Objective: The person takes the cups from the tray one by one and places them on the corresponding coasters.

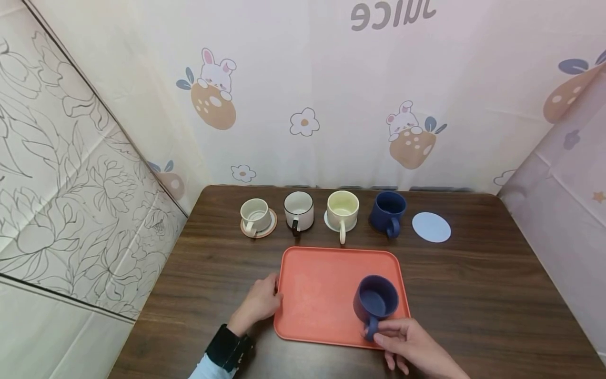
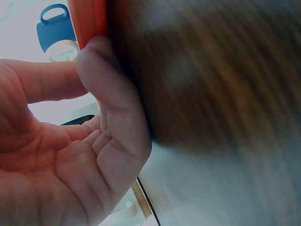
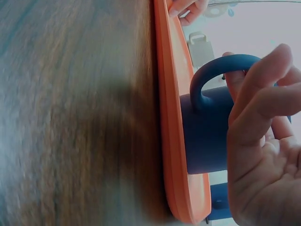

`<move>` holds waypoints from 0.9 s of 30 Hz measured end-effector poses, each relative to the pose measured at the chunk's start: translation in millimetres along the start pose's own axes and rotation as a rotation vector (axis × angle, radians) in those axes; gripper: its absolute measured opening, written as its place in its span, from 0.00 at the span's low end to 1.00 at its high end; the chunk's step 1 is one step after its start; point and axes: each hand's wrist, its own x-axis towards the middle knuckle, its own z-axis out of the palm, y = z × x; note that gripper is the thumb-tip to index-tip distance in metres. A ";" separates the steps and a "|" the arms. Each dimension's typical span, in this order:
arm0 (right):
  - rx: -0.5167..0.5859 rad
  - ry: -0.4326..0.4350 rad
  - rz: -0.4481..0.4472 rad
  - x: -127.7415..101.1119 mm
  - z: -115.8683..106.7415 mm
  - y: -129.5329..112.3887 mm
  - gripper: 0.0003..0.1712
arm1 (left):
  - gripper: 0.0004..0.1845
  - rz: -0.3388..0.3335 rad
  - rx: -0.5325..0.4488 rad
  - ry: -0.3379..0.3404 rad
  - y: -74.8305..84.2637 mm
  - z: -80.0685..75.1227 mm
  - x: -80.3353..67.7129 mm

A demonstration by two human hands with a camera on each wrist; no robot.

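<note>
A dark blue mug (image 1: 374,300) stands toward the right side of the orange-red tray (image 1: 317,295), its handle pointing at the front edge. My right hand (image 1: 407,342) pinches that handle between thumb and fingers. In the right wrist view the handle (image 3: 221,66) loops up beside my fingers, and the mug's base is against the tray. At the opposite end, my left hand (image 1: 258,302) grips the tray's left rim. Its fingers (image 2: 120,103) curl at the rim in the left wrist view.
Along the back of the wooden table (image 1: 473,295) stand a small cream cup (image 1: 255,213) on a coaster, a white mug (image 1: 299,208) with black handle, a pale yellow mug (image 1: 343,208) on a coaster, and another blue mug (image 1: 388,208). A bare white coaster (image 1: 431,227) lies right of them.
</note>
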 end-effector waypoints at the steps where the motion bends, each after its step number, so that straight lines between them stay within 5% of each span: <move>1: -0.013 0.015 -0.004 -1.3 -0.4 -0.2 0.21 | 0.05 -0.002 -0.001 -0.001 0.0 0.1 0.0; 16: -0.115 0.101 0.062 -24.2 -23.2 -10.4 0.20 | 0.04 0.007 -0.005 0.000 0.2 -0.4 -0.9; 27: 0.037 -0.041 0.075 -25.7 -28.8 -14.0 0.24 | 0.05 -0.004 -0.012 -0.006 0.9 -0.9 -0.2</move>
